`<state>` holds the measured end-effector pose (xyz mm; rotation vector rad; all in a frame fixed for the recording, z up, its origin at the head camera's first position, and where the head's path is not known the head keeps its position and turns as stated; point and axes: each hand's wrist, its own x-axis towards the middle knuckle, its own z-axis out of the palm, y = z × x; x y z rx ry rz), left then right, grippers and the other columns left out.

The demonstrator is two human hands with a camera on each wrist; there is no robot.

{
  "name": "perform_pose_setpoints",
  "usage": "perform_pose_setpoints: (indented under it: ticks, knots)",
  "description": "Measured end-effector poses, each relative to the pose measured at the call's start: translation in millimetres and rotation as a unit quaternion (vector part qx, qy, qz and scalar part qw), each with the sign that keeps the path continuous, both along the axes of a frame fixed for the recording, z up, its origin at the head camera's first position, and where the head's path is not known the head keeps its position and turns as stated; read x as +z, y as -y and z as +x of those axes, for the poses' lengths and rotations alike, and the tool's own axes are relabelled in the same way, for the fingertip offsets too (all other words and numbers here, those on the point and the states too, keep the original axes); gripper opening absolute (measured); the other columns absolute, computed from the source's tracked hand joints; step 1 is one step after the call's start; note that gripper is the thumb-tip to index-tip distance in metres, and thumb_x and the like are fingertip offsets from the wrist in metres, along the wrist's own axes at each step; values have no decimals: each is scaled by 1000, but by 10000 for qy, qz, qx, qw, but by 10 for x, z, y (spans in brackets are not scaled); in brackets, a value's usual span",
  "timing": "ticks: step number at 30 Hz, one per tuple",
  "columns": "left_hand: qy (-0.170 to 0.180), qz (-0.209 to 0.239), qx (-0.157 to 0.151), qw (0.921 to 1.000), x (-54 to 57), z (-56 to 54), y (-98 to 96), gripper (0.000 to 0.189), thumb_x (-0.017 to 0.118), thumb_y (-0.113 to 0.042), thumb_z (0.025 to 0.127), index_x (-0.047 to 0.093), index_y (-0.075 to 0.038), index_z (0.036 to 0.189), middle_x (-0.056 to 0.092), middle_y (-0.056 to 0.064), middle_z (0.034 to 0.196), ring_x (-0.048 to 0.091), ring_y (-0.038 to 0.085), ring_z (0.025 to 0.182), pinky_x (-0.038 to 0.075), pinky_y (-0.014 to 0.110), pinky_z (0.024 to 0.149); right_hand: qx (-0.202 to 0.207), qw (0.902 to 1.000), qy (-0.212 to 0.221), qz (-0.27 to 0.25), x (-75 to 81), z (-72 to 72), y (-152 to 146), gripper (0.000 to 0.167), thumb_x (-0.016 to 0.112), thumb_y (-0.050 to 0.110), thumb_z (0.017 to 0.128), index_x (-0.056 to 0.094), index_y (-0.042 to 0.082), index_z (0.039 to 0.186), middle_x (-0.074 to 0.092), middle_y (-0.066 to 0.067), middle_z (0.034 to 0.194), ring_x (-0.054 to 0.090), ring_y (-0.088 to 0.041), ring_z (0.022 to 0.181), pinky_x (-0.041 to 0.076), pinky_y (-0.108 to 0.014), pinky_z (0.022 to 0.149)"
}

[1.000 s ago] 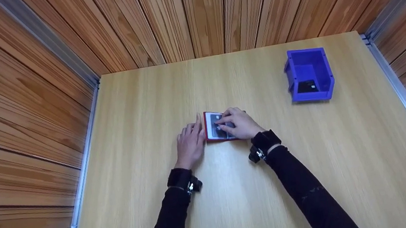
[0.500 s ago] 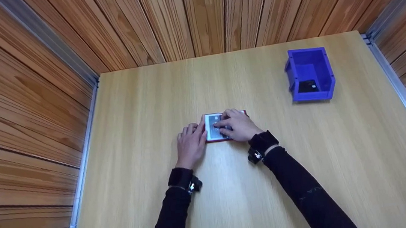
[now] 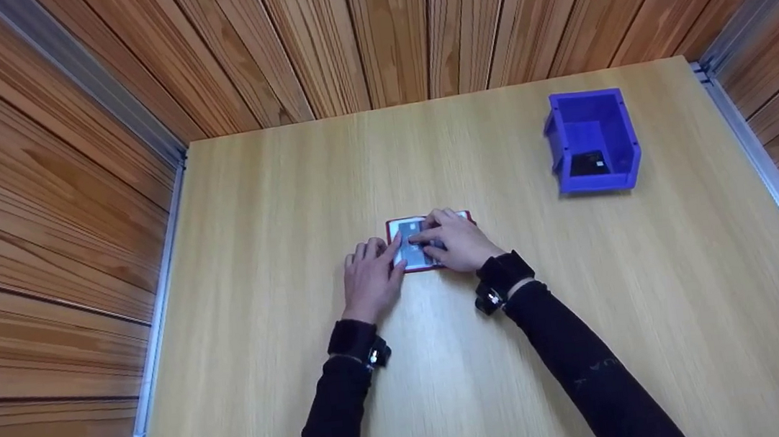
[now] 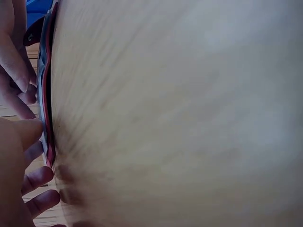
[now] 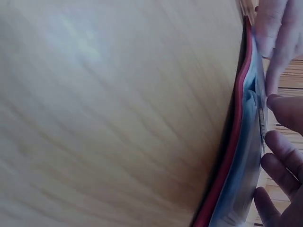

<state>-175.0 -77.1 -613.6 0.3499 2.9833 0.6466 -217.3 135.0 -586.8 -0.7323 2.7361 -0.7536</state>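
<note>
A small red-edged wallet (image 3: 427, 269) lies open on the table in the head view, with pale clear sleeves. A grey-dark card (image 3: 412, 228) shows on its left half; whether it sits inside the sleeve I cannot tell. My left hand (image 3: 370, 278) rests at the wallet's left end, thumb and forefinger lying on its edge. Over the right half, my right hand (image 3: 461, 243) touches the card with its fingertips. In the right wrist view the wallet's red rim (image 5: 236, 109) is seen edge-on, with fingertips (image 5: 279, 170) against the upper face. The right palm hides the wallet's right part.
A blue-purple bin (image 3: 599, 184) stands at the table's back right, holding dark flat cards (image 3: 588, 163). Wood-panelled walls (image 3: 384, 31) border the table at the back and sides. Metal rails (image 3: 154, 323) run along its side edges.
The left hand has shifted slightly right, its thumb and forefinger moving from beside the wallet onto its left edge. The right hand has settled a little lower and keeps touching the card.
</note>
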Motion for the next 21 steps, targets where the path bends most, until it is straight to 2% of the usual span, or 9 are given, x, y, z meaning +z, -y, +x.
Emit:
perform_pose_setpoints:
  ticks: [4, 10, 15, 21]
  knots:
    - [21, -32, 28, 10000, 1, 3, -3, 54, 55, -41, 105, 45, -30, 156, 53, 5, 128, 47, 25, 110, 37, 42, 95, -472, 9972, 60, -582, 15, -16, -55, 33, 66, 15, 100, 73, 15, 132, 62, -11, 121, 56, -29, 115, 46, -47, 99]
    - [131, -125, 89, 9998, 8, 0, 6, 54, 53, -45, 106, 42, -33, 157, 51, 3, 128, 44, 22, 110, 36, 39, 93, -1511, 9811, 173, -1194, 103, -65, -204, 25, 63, 11, 101, 73, 5, 123, 65, -12, 106, 62, -28, 98, 49, -44, 90]
    - [60, -40, 82, 9999, -2, -3, 12, 54, 54, -45, 105, 43, -32, 157, 52, 2, 126, 44, 22, 108, 35, 39, 93, -1981, 9710, 331, -1295, 140, -77, -275, 22, 61, 10, 102, 73, 1, 118, 68, -12, 101, 62, -27, 93, 48, -40, 85]
    - [95, -25, 70, 9999, -19, -1, -2, 54, 54, -46, 105, 43, -32, 157, 51, 2, 124, 43, 22, 108, 35, 39, 92, -2057, 9719, 728, -884, 126, -25, -148, 19, 66, 14, 100, 77, 4, 111, 68, -7, 92, 60, -23, 87, 44, -35, 80]
